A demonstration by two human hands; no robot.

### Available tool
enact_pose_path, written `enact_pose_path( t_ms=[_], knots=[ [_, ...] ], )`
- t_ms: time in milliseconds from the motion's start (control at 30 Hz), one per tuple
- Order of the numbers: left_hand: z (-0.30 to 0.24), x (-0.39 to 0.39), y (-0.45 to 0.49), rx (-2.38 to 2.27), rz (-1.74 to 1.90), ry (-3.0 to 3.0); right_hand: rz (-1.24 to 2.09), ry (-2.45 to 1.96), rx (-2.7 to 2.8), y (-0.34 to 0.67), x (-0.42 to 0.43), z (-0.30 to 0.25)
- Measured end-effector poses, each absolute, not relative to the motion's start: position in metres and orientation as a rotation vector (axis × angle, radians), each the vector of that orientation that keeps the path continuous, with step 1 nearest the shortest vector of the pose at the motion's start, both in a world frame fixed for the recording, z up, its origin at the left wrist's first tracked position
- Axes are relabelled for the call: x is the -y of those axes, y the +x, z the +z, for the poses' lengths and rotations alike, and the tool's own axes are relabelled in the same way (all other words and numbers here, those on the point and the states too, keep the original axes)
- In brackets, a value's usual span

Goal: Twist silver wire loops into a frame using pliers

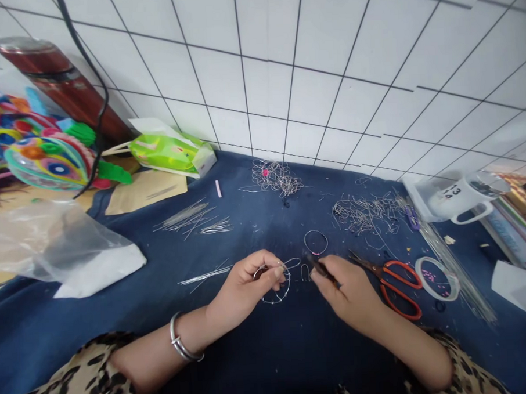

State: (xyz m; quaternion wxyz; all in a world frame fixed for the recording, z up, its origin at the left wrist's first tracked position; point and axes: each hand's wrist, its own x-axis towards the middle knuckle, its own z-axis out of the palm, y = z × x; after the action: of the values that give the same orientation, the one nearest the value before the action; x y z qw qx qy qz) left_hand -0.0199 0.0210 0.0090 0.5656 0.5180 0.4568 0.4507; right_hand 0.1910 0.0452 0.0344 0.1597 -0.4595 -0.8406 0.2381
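Note:
My left hand [245, 285] is closed in a pinch on a ring of silvery wire [275, 302], which has small knobs along it and a loop of wire reaching out to the right. My right hand [352, 292] is wrapped round a dark tool that looks like pliers [322, 269], its jaws pointing up and left; the fingers cover most of it. Between the hands is a small U-shaped piece of wire [304, 271]. Just beyond the right hand, a thin wire hoop with pink beads [316, 253] lies on the blue cloth [270, 359].
Orange-handled scissors [400, 298] and a round dish [456, 296] of pink beads lie at right, near long wires [460, 275] and a white mug [467, 197]. Tangled wire [279, 179] sits by the tiled wall. Cut wires [189, 215], a plastic bag [73, 240] and a red flask [70, 89] are left.

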Motion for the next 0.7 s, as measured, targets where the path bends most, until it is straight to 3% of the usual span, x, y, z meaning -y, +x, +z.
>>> enact_pose_path(
  t_ms=[700],
  knots=[
    [0.014, -0.018, -0.017, -1.102, 0.955, 1.446, 0.264, -1.199, 2.668, 0.184, -0.037, 0.021]
  ],
)
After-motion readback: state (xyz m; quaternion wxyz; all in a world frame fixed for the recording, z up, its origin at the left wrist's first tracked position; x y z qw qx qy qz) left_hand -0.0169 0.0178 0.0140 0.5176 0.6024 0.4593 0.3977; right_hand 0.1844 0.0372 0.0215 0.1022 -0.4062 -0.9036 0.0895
